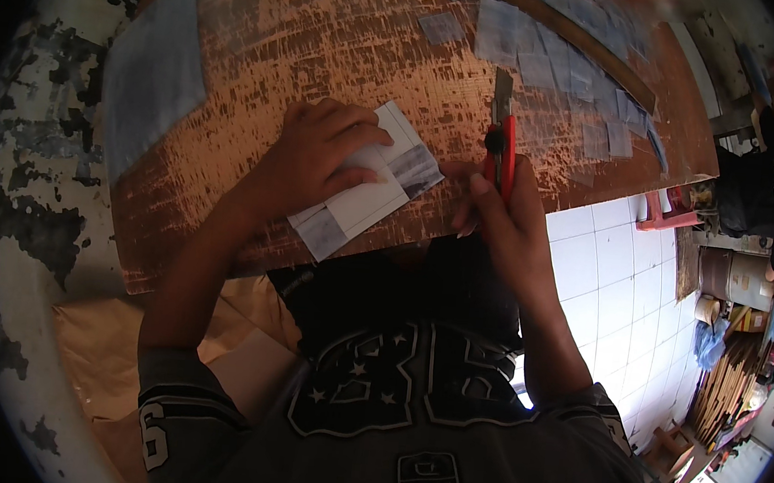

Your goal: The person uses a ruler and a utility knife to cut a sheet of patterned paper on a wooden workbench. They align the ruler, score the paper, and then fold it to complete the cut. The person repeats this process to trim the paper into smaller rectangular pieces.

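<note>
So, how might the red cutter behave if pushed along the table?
The red cutter would probably swivel or slide, being long and slim. Its black knob might make it rock. The thin, exposed blade could snap if pressed sideways.

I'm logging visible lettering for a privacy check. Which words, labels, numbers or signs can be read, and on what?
Described, not copied:
Grey shirt, chest: large outlined characters, hard to read for certain.
Its left sleeve: one pale numeral, readable.
Its patch: small emblem, no readable words.
Co-worker's black shirt: white print, too small to read.
</note>
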The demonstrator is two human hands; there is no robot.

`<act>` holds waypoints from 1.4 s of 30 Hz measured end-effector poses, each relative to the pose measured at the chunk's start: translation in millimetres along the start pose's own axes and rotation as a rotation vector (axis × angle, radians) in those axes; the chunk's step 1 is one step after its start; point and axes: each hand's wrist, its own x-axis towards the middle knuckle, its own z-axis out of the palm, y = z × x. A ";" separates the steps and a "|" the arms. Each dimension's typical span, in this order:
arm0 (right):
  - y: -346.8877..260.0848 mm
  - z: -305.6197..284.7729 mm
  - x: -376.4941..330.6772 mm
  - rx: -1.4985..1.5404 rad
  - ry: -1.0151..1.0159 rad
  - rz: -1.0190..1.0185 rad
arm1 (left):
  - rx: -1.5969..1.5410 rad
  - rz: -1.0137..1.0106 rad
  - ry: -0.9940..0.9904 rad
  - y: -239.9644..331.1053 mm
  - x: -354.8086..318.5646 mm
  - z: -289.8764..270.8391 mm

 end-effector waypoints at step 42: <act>-16.5 -35.2 -45.9 0.442 0.311 -0.170 | 0.077 0.128 0.120 17.6 2.6 -17.3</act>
